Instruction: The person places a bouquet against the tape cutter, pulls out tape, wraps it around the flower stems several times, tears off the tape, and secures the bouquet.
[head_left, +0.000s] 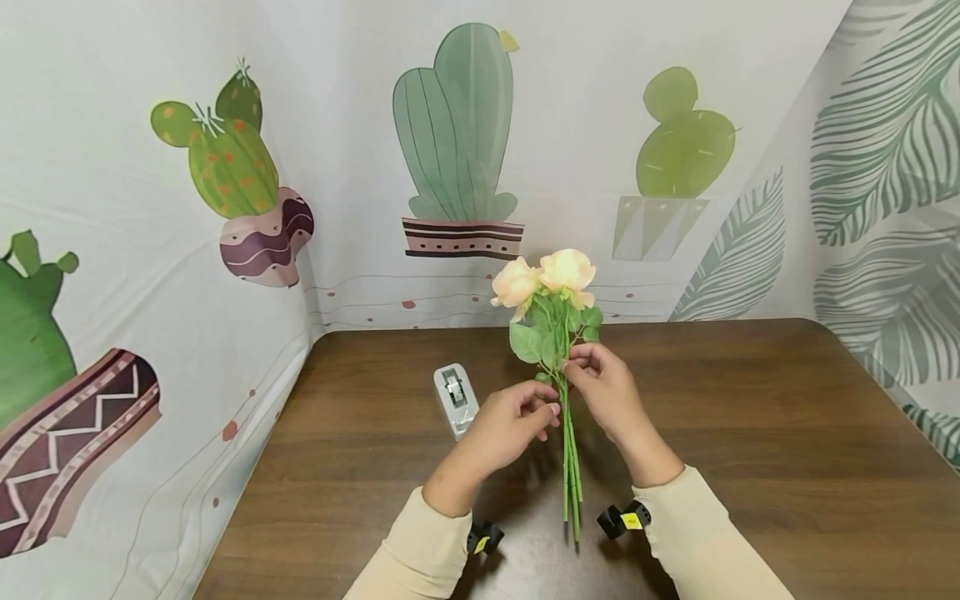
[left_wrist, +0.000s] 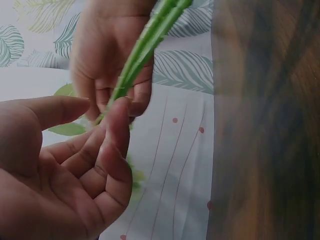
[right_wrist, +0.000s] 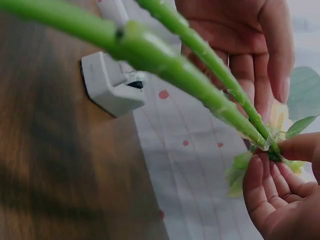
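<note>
A small bunch of pale peach roses (head_left: 567, 271) with green leaves stands upright over the table in the head view. My right hand (head_left: 611, 396) pinches the green stems (head_left: 568, 450) between thumb and fingers, just below the leaves. A glossy clear strip, like tape (right_wrist: 265, 142), shows on the stems at that pinch in the right wrist view. From the other side my left hand (head_left: 506, 429) reaches the stems with loosely bent fingers (left_wrist: 117, 125). Its thumb stands apart from them in the left wrist view. The blossoms are partly hidden in the right wrist view.
A white tape dispenser (head_left: 456, 402) stands on the brown wooden table (head_left: 360, 500), left of the roses. Behind the table hangs a white cloth (head_left: 570, 167) printed with cacti and leaves. Black wrist cameras (head_left: 624, 520) are worn at both sleeves.
</note>
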